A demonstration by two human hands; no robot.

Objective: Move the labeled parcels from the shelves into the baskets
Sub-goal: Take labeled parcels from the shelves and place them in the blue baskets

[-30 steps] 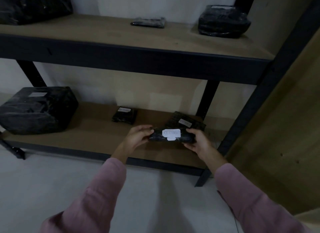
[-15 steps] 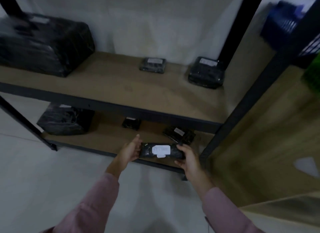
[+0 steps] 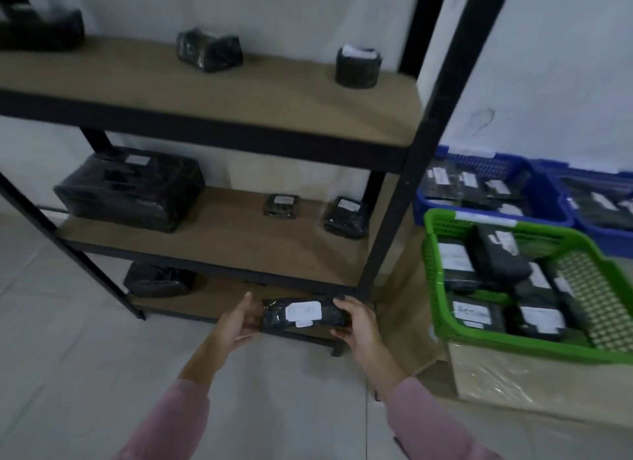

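Lying crosswise in the view, the labelled parcel point(image 3: 305, 316) is held low in front of the bottom shelf point(image 3: 222, 297), with its long axis running left to right between the two hands and its white label point(image 3: 302, 311) turned upward. The left hand point(image 3: 236, 322) is laid against the left end with the palm to the wrap; its fingers are fairly straight and its thumb raised, and nothing is seen to be curled round that end. The right hand point(image 3: 358, 324) is closed round the right end, which is gripped between fingers and thumb. The parcel is judged to be clear of the shelf's front edge, so the lift from the rack is taken as done and the carry to a basket as the step in hand. The green basket point(image 3: 513, 345) is set to the right of the hands, beyond the black upright post point(image 3: 394, 220), and the blue baskets point(image 3: 479, 163) are placed behind it, further off. The right hand is therefore the nearer to the baskets, and the parcel would be led rightward, right end first, along its own long axis. Bare mesh floor is seen at the green basket's right side, while black parcels point(image 3: 496, 257) are stacked at its left. Which basket the label calls for cannot be read.
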